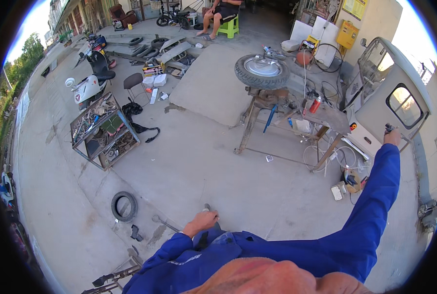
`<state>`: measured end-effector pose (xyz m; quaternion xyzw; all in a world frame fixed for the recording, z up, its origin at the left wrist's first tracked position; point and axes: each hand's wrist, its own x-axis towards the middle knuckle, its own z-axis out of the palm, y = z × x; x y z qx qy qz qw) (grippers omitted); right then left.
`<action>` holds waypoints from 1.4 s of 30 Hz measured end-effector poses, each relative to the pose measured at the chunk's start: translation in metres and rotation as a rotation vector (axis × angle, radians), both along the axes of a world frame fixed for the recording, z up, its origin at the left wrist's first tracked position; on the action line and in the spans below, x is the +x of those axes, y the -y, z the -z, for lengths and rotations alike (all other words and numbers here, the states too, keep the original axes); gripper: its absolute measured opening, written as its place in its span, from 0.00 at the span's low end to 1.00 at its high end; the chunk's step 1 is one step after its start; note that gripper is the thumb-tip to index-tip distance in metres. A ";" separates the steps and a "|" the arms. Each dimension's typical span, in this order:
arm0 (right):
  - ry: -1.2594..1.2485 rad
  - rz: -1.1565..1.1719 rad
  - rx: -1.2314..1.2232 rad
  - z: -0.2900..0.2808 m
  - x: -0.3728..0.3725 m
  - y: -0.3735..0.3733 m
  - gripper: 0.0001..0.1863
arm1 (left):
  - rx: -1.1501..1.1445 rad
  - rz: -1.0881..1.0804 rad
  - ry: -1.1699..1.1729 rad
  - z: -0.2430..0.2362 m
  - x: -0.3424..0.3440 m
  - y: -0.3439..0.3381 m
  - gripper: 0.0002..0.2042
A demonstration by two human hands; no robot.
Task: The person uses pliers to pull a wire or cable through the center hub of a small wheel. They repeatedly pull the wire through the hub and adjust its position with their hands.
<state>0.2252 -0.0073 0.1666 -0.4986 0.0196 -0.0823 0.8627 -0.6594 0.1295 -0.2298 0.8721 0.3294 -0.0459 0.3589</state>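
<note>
My right arm, in a blue sleeve, reaches far out to the right. My right hand is closed around a small dark object whose kind I cannot make out, in front of the grey vehicle cab. Low in the middle, close to my body, my left hand has its fingers curled. A small grey tip shows beyond them; whether the hand holds it is unclear. Just left of that wrist is a metal wrench-like tool with a ringed end, its other end hidden behind the wrist.
A workbench carries a wheel with a tire and a red spray can. To the left stand a tool cart, a stool and a white scooter. A loose tire lies nearby. Far back, a person sits on a green stool.
</note>
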 end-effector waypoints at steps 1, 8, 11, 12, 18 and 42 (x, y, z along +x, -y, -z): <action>0.057 0.025 0.022 -0.034 0.004 0.017 0.13 | -0.019 0.036 0.027 -0.003 0.013 -0.016 0.15; 0.420 0.164 -0.117 -0.160 -0.086 0.137 0.12 | -0.020 0.235 0.117 -0.017 0.092 -0.146 0.14; 0.562 0.273 -0.426 -0.136 -0.242 0.153 0.19 | -0.056 0.312 0.106 -0.035 0.116 -0.194 0.14; 0.600 0.375 -0.629 -0.109 -0.305 0.133 0.21 | -0.066 0.319 0.077 -0.038 0.123 -0.210 0.14; 0.184 0.155 -0.824 0.133 -0.477 0.069 0.23 | -0.075 0.337 0.174 -0.051 0.197 -0.282 0.13; 0.088 -1.193 -0.960 0.225 -0.306 -0.366 0.24 | -0.041 -0.505 0.875 -0.154 0.443 -0.520 0.26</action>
